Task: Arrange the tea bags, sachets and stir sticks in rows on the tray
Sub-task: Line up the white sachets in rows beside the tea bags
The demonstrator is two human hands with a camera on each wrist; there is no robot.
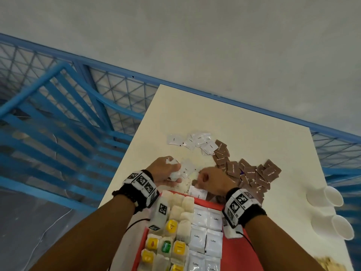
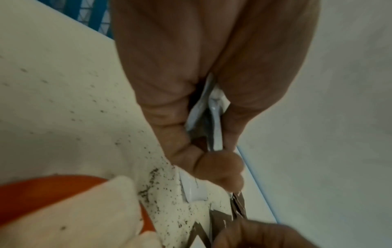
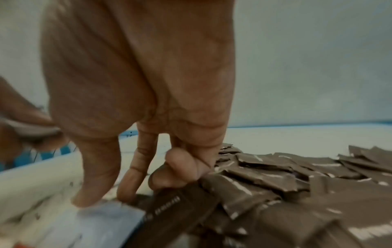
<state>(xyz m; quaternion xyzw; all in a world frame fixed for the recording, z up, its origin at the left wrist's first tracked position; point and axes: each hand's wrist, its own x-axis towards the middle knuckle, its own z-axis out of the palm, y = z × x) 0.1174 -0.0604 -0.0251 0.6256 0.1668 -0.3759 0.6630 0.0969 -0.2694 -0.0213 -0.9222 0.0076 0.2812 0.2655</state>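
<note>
My left hand [image 1: 166, 173] [image 2: 169, 67] hovers above the table beyond the red tray [image 1: 214, 204] and grips a small bunch of white coffee sachets [image 1: 184, 169] [image 2: 216, 120]. My right hand [image 1: 212, 180] [image 3: 137, 83] reaches down at the tray's far edge. Its thumb and index tips pinch the far edge of one white sachet [image 1: 196, 191] [image 3: 106, 216], and its other fingers are curled. In the tray, tea bags [image 1: 176, 214] lie in rows on the left. White coffee sachets [image 1: 199, 239] lie in rows beside them. Brown sugar sachets [image 1: 252, 173] [image 3: 275, 176] are piled right of my right hand.
More loose white sachets [image 1: 197, 140] lie farther back on the cream table [image 1: 254, 130]. Two white paper cups [image 1: 325, 196] lie on their sides near the table's right edge. Dark specks [image 2: 152, 181] are scattered on the table by the tray. A blue metal railing [image 1: 64, 106] stands left.
</note>
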